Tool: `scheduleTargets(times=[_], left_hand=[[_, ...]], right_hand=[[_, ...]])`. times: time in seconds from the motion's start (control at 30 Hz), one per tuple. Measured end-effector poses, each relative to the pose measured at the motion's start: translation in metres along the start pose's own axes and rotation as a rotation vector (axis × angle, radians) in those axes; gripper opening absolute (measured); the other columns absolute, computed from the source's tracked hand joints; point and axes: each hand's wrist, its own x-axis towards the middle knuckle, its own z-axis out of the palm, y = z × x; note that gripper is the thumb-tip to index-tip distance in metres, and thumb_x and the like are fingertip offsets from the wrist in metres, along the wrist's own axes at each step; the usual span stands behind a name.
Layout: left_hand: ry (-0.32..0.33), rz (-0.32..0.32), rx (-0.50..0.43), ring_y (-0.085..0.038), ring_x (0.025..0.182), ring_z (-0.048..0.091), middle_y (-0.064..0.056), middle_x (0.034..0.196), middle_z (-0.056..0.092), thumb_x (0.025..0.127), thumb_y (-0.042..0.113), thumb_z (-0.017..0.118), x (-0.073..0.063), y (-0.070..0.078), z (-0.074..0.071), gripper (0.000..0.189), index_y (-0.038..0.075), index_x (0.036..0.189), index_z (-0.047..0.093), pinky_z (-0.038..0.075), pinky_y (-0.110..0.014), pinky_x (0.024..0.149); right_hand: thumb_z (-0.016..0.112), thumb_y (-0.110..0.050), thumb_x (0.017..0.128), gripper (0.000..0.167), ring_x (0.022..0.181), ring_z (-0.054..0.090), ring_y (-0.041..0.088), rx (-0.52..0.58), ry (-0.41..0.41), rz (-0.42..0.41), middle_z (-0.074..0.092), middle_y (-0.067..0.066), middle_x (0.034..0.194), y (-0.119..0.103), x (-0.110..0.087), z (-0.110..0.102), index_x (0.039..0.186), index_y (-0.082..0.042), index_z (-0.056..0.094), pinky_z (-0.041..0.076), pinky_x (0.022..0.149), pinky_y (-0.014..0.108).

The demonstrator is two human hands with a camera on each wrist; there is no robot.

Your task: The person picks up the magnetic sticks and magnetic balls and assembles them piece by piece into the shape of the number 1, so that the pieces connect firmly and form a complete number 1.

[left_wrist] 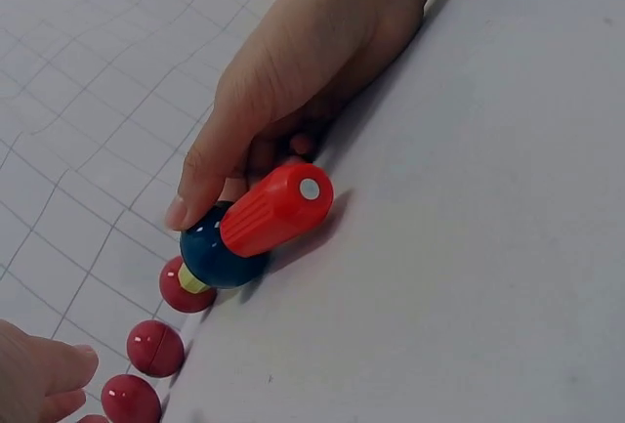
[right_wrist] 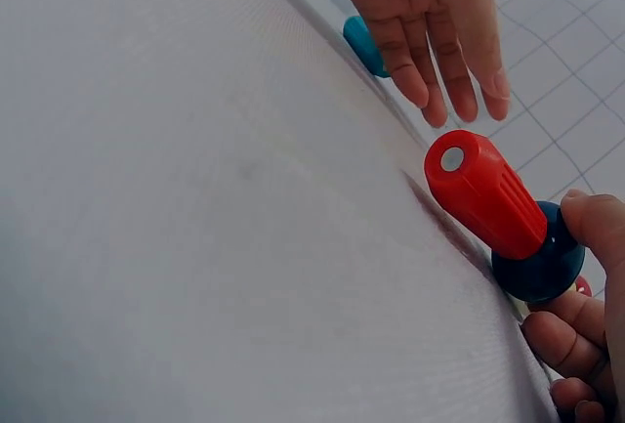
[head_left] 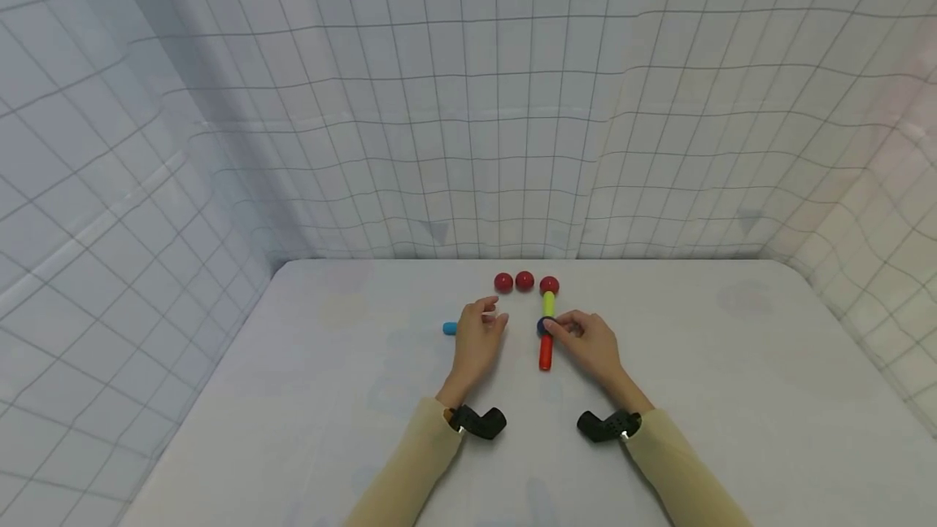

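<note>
My right hand pinches a dark blue ball between thumb and fingers. A red ridged rod with a pale round disc in its end extends from the ball toward me. On the ball's far side a yellow-green rod runs up to a red ball. To the left, my left hand is held over the table with its fingers loosely extended, holding nothing. A light blue rod lies beside that hand, partly hidden behind it.
Two more red balls, a middle one and a left one, sit in a row near the white table's back edge. A white sheet with a dark grid hangs behind the table and at both sides.
</note>
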Motion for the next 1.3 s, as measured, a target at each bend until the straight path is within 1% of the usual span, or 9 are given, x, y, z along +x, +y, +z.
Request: scheduleTargets(times=[0.13,0.27,0.43,0.53,0.67,0.77,1.07,1.17,1.3], left_hand=[[0.013,0.027,-0.029,-0.026,0.096,0.056,-0.017,0.112,0.054,0.093,0.01,0.06,0.01,-0.001,0.003,0.032,-0.001,0.123,0.056,0.049,-0.037,0.082],[0.025,0.027,-0.042,-0.028,0.099,0.054,-0.019,0.114,0.052,0.093,0.007,0.059,0.019,0.001,0.007,0.031,-0.003,0.122,0.056,0.048,-0.038,0.084],[0.036,0.037,-0.009,-0.03,0.103,0.051,-0.021,0.116,0.05,0.092,0.007,0.059,0.03,0.001,0.011,0.032,-0.005,0.122,0.056,0.047,-0.04,0.085],[0.042,0.049,0.009,-0.033,0.108,0.048,-0.022,0.118,0.049,0.092,0.008,0.06,0.036,0.001,0.013,0.033,-0.005,0.122,0.055,0.043,-0.043,0.089],[0.046,0.054,0.046,-0.034,0.116,0.042,-0.021,0.122,0.048,0.092,0.009,0.061,0.043,-0.001,0.016,0.034,-0.002,0.124,0.056,0.036,-0.045,0.096],[0.041,0.056,0.078,-0.035,0.117,0.041,-0.021,0.124,0.048,0.092,0.009,0.061,0.046,-0.002,0.018,0.036,-0.001,0.126,0.055,0.034,-0.045,0.098],[0.005,0.045,0.1,-0.039,0.117,0.04,-0.023,0.132,0.044,0.092,0.008,0.061,0.052,-0.004,0.022,0.04,0.001,0.13,0.053,0.034,-0.047,0.097],[-0.012,0.046,0.11,-0.039,0.117,0.04,-0.023,0.132,0.044,0.091,0.007,0.06,0.053,-0.006,0.023,0.041,0.002,0.131,0.052,0.034,-0.048,0.096],[-0.017,0.052,0.126,-0.039,0.116,0.041,-0.023,0.13,0.045,0.09,0.006,0.061,0.054,-0.007,0.025,0.041,0.001,0.13,0.053,0.034,-0.048,0.095]], right_hand=[[0.07,-0.039,0.085,0.031,0.073,0.046,0.019,0.002,0.004,0.003,0.057,-0.001,0.075,0.0,0.0,0.0,0.093,-0.009,0.072,0.035,0.061,0.032],[0.07,-0.039,0.085,0.031,0.072,0.046,0.019,0.003,0.0,0.007,0.057,-0.001,0.075,0.001,0.0,0.001,0.093,-0.01,0.072,0.035,0.061,0.032],[0.07,-0.038,0.085,0.029,0.072,0.046,0.018,0.007,0.001,0.002,0.057,0.0,0.075,0.002,0.001,0.001,0.093,-0.011,0.072,0.035,0.061,0.032],[0.07,-0.038,0.085,0.028,0.072,0.046,0.018,0.014,0.003,0.004,0.057,-0.001,0.074,0.001,0.001,0.0,0.092,-0.011,0.072,0.035,0.061,0.032],[0.07,-0.04,0.085,0.029,0.071,0.046,0.018,0.021,0.002,0.0,0.056,-0.001,0.074,0.001,0.0,0.0,0.092,-0.011,0.072,0.035,0.06,0.032],[0.07,-0.039,0.085,0.028,0.071,0.046,0.018,0.024,0.003,-0.001,0.056,-0.001,0.073,0.001,0.0,0.0,0.091,-0.011,0.072,0.035,0.06,0.032],[0.07,-0.038,0.085,0.028,0.071,0.046,0.018,0.029,0.009,-0.019,0.057,-0.002,0.072,-0.001,-0.001,0.0,0.091,-0.011,0.073,0.036,0.06,0.032],[0.071,-0.037,0.085,0.027,0.071,0.046,0.018,0.026,0.01,-0.022,0.057,-0.002,0.072,-0.002,-0.001,-0.001,0.091,-0.01,0.073,0.036,0.06,0.031],[0.07,-0.036,0.085,0.027,0.071,0.046,0.018,0.028,0.002,-0.018,0.057,-0.002,0.073,-0.001,-0.001,-0.001,0.091,-0.01,0.072,0.036,0.06,0.032]])
